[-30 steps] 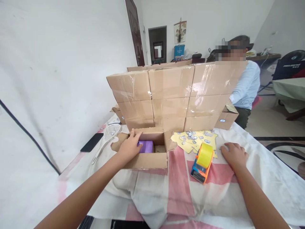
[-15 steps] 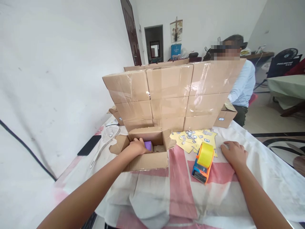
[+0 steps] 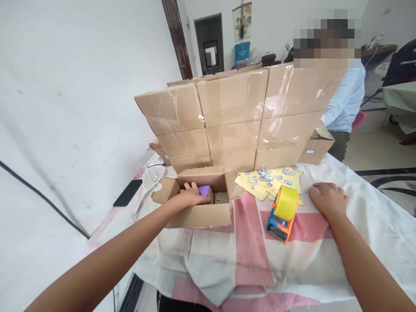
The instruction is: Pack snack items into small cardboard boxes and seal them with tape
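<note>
An open cardboard box (image 3: 201, 216) stands on the table with its flaps spread. My left hand (image 3: 191, 195) reaches down into it, closed around the left part of a small purple block (image 3: 204, 191). The fingers lie on its far left side and the thumb along its near side; the fingertips are partly hidden. My right hand (image 3: 329, 199) rests open and flat on the tablecloth (image 3: 325, 255), holding nothing. Left of it lies a tape dispenser (image 3: 282, 214) with a yellow roll and an orange and blue body.
Taped cardboard boxes (image 3: 232, 97) form a wall behind the open box. Yellow paper sheets with cut-out pieces (image 3: 260, 182) lie before it. A white slotted skimmer (image 3: 147, 186) and a black phone (image 3: 128, 193) are at left. A person in a light blue shirt (image 3: 346, 97) sits behind, right.
The view has shifted, so the table things appear a little higher and farther right. My left hand stays in the box at the purple block. My right hand still rests on the cloth.
</note>
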Tool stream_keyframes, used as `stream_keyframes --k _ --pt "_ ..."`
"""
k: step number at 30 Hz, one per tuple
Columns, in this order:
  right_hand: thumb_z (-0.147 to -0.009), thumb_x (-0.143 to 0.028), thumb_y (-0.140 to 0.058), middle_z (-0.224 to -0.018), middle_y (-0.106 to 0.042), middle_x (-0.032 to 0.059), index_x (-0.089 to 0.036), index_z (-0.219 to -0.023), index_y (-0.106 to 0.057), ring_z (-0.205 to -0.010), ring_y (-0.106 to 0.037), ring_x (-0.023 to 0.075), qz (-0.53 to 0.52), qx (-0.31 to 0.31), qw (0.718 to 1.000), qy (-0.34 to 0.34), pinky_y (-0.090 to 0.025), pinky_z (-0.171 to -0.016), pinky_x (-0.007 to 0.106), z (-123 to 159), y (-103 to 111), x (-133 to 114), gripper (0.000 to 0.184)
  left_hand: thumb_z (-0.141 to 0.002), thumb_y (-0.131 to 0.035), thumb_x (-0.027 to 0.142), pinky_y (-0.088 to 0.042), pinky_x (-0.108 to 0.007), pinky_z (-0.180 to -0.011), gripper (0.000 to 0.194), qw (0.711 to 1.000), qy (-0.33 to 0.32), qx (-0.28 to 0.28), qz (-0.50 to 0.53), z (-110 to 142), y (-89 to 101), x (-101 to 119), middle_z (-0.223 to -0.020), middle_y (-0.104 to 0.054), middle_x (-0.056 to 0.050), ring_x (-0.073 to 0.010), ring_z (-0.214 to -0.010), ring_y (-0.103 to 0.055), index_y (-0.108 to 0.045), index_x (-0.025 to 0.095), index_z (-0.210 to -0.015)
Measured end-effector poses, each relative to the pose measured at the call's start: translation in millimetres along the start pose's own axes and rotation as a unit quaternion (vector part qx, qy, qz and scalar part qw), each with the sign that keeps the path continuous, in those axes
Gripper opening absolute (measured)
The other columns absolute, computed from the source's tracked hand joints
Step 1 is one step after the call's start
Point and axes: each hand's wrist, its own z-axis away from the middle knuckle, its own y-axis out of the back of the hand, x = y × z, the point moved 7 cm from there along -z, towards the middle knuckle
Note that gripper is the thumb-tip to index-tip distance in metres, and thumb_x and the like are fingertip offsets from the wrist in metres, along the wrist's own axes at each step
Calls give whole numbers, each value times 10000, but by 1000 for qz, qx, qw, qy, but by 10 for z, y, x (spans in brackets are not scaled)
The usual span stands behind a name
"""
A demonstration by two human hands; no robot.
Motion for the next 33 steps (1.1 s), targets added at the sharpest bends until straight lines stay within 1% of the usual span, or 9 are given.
stream_keyframes --k 7,13,17,22,24,28,30,32,33 --pt "-934 -465 -386 -1394 -565 138 -225 -1146 -690 -1281 -441 354 -27 15 1000 -6 -305 -1002 472 -19 -10 49 442 -582 -663 683 -449 -487 -939 1055 998 -19 -53 35 105 137 35 -1581 -300 -313 -468 -1324 -469 -395 108 -1424" --pt "-926 -445 -399 -1388 -578 113 -237 -1119 -692 -1270 -454 344 -25 21 999 -18 -330 -1004 477 -29 -8 58 407 -531 -697 723 -465 -470 -957 1011 996 -46 -58 51 -92 -11 -4 -1573 -313 -266 -451 -1306 -503 -471 161 -1340" --pt "-923 -419 -405 -1372 -593 144 -198 -1112 -699 -1254 -477 345 -30 31 999 -18 -353 -997 479 -5 14 40 413 -510 -693 801 -455 -422 -1022 950 993 -88 -45 63 -177 -76 -52 -1521 -351 -208 -393 -1283 -533 -520 203 -1228" --pt "-850 -390 -468 -1306 -627 183 -148 -1052 -719 -1232 -507 385 -80 51 995 -12 -372 -1013 518 57 83 -18 403 -564 -697 767 -496 -415 -956 861 987 -137 2 85 -75 -75 -67 -1409 -449 -199 -353 -1104 -635 -552 193 -1190" --pt "-826 -380 -488 -1249 -661 188 -145 -1006 -731 -1193 -541 392 -105 56 993 -22 -395 -997 516 68 140 -23 383 -596 -705 723 -505 -418 -921 784 982 -161 23 97 23 -23 -20 -1361 -519 -197 -356 -1052 -652 -597 186 -1158" --pt "-825 -345 -477 -1054 -729 204 -113 -980 -730 -1003 -641 363 -185 76 977 -71 -481 -876 467 216 400 -26 377 -754 -638 613 -513 -367 -827 426 964 -230 44 129 342 238 68 -1061 -721 -108 -312 -952 -681 -709 230 -925" --pt "-845 -340 -470 -1088 -732 190 -119 -1037 -715 -994 -658 341 -222 109 966 -70 -496 -886 454 491 623 -131 382 -834 -575 556 -503 -349 -831 343 950 -252 91 161 506 442 -47 -1015 -743 -64 -279 -959 -681 -720 257 -921" --pt "-873 -360 -487 -1145 -729 138 -170 -1081 -702 -1040 -663 313 -290 155 944 -20 -499 -941 436 948 859 -376 354 -867 -542 500 -484 -353 -904 300 911 -252 223 237 622 675 -352 -1065 -735 -40 -262 -1033 -662 -710 274 -967" --pt "-883 -375 -493 -1101 -738 120 -190 -1060 -705 -1031 -670 313 -329 163 930 13 -509 -931 437 1225 937 -543 332 -858 -552 469 -468 -361 -952 277 871 -240 307 300 663 754 -576 -1102 -723 -39 -260 -1083 -644 -701 271 -982"
